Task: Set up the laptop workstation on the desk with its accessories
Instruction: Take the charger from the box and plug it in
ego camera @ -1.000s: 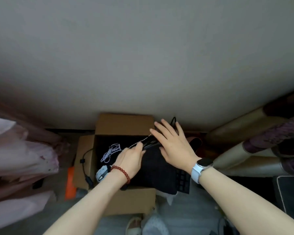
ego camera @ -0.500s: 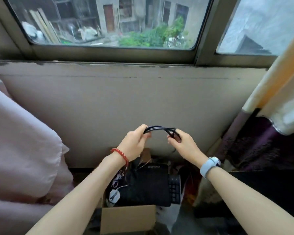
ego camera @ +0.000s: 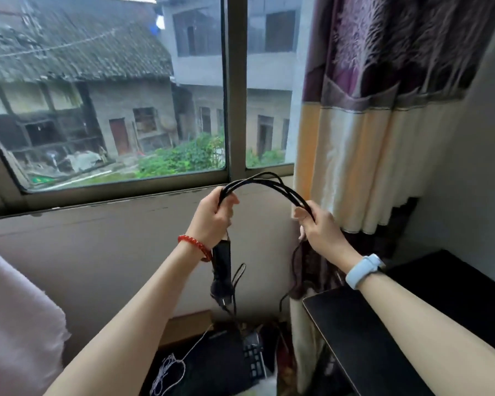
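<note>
While held, 1 cable (ego camera: 269,182), 2 hands.

My one camera sits on my head, facing forward and slightly down toward the window (ego camera: 120,90) and curtain (ego camera: 363,144). It sees my forearms close up, the desk (ego camera: 363,341) at lower right, and the box (ego camera: 183,327) below.

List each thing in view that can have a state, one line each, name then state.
black cable bundle: lifted, arched between both hands, ends hanging
power adapter: dangling below the left hand
left hand: gripping the cable
right hand: gripping the cable
cardboard box: open, on the floor
keyboard: lying in the box
curtain: drawn aside
window: looks closed
</note>
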A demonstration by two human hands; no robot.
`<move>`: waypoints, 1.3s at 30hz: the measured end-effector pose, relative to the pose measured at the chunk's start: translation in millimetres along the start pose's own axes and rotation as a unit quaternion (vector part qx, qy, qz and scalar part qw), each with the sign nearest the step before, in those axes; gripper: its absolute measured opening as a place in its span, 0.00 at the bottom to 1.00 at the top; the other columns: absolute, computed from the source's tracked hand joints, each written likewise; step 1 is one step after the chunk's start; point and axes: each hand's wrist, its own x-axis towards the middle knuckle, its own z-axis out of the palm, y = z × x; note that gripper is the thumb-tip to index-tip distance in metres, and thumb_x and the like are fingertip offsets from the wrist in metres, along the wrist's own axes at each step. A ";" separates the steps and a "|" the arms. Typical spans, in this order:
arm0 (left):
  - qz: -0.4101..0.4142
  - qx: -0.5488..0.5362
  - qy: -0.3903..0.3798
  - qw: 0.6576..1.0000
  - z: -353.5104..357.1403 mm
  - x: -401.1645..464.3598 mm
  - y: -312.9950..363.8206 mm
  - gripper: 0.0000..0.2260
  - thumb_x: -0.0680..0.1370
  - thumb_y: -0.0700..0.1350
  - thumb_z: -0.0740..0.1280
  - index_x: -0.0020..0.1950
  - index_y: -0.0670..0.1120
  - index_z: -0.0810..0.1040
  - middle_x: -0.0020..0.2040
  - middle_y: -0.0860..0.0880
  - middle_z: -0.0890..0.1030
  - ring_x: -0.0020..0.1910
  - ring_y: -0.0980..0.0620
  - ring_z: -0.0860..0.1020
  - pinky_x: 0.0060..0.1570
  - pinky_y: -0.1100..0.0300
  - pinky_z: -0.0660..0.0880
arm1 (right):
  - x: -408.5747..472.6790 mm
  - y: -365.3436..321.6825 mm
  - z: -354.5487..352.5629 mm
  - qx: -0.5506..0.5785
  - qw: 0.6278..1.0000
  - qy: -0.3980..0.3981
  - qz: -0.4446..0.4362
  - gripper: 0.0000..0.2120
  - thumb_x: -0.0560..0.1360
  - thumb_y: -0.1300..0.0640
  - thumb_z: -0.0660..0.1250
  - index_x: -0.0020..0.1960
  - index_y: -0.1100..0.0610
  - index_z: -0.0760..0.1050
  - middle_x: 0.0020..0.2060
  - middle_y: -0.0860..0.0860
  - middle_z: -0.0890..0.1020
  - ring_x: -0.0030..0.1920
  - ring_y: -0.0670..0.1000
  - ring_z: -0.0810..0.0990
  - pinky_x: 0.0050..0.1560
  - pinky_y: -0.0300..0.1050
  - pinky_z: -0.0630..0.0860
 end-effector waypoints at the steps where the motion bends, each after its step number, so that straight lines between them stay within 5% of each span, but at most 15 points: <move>1: 0.008 -0.023 0.004 1.000 8.1 1.4 12.4 0.14 0.80 0.37 0.56 0.37 0.50 0.70 0.28 0.51 0.65 0.23 0.61 0.65 0.27 0.66 0.68 | -1.6 -7.6 -17.7 -0.010 0.999 0.030 -0.015 0.12 0.79 0.52 0.58 0.44 0.59 0.71 0.25 0.48 0.71 0.29 0.54 0.73 0.38 0.52 0.71; 5: 0.038 -0.065 -0.011 0.997 47.6 -4.0 60.3 0.14 0.80 0.37 0.55 0.37 0.50 0.70 0.27 0.52 0.65 0.21 0.62 0.65 0.26 0.67 0.69 | -29.9 -17.7 -79.9 -0.031 0.995 0.090 -0.036 0.10 0.79 0.55 0.58 0.42 0.56 0.71 0.27 0.44 0.70 0.31 0.52 0.72 0.36 0.46 0.68; 9: 0.055 -0.086 -0.042 0.994 90.2 -22.1 112.6 0.14 0.80 0.37 0.55 0.38 0.50 0.70 0.31 0.49 0.67 0.21 0.62 0.65 0.29 0.61 0.67 | -65.8 -30.9 -144.3 0.094 0.982 0.161 -0.017 0.13 0.79 0.52 0.58 0.36 0.50 0.69 0.24 0.45 0.67 0.23 0.45 0.66 0.28 0.42 0.65; 15: 0.039 -0.131 -0.099 0.986 136.5 -75.0 156.0 0.13 0.81 0.37 0.54 0.38 0.46 0.71 0.21 0.57 0.65 0.20 0.61 0.63 0.22 0.68 0.65 | -130.3 -42.5 -222.9 0.134 0.977 0.166 -0.002 0.12 0.79 0.56 0.60 0.37 0.55 0.71 0.25 0.49 0.65 0.17 0.41 0.64 0.19 0.35 0.61; 24: 0.024 -0.124 -0.233 0.964 222.9 -147.8 188.2 0.12 0.81 0.40 0.56 0.38 0.46 0.70 0.28 0.52 0.63 0.22 0.60 0.63 0.24 0.63 0.65 | -255.6 -19.8 -312.2 0.155 0.964 0.184 0.116 0.09 0.79 0.57 0.59 0.47 0.63 0.74 0.20 0.44 0.63 0.16 0.41 0.57 0.17 0.31 0.53; 29: 0.063 -0.050 -0.358 0.930 292.0 -190.5 185.4 0.12 0.80 0.41 0.56 0.37 0.49 0.69 0.27 0.51 0.65 0.22 0.57 0.65 0.23 0.62 0.66 | -347.4 17.8 -362.8 0.070 0.959 0.185 0.204 0.08 0.78 0.58 0.61 0.45 0.59 0.76 0.19 0.43 0.61 0.17 0.42 0.56 0.18 0.32 0.53; 33: 0.127 0.038 -0.459 0.879 346.8 -241.6 181.7 0.09 0.80 0.43 0.57 0.40 0.48 0.69 0.27 0.51 0.68 0.21 0.56 0.68 0.16 0.68 0.64 | -436.7 43.4 -386.7 -0.035 0.937 0.207 0.280 0.08 0.77 0.58 0.64 0.47 0.63 0.77 0.17 0.46 0.65 0.16 0.45 0.65 0.22 0.36 0.66; 37: 0.188 0.092 -0.517 0.830 387.7 -278.7 185.6 0.07 0.80 0.44 0.57 0.45 0.43 0.68 0.30 0.47 0.72 0.29 0.45 0.73 0.26 0.60 0.67 | -502.2 57.3 -383.5 -0.108 0.912 0.236 0.318 0.07 0.77 0.57 0.63 0.44 0.56 0.79 0.19 0.40 0.74 0.19 0.39 0.71 0.23 0.28 0.64; 39: 0.206 0.119 -0.543 0.805 405.2 -294.6 184.9 0.07 0.80 0.45 0.57 0.47 0.42 0.69 0.36 0.41 0.77 0.35 0.40 0.76 0.32 0.58 0.68 | -529.1 66.8 -380.7 -0.146 0.898 0.238 0.341 0.07 0.77 0.55 0.64 0.48 0.54 0.80 0.27 0.36 0.78 0.30 0.35 0.76 0.30 0.29 0.69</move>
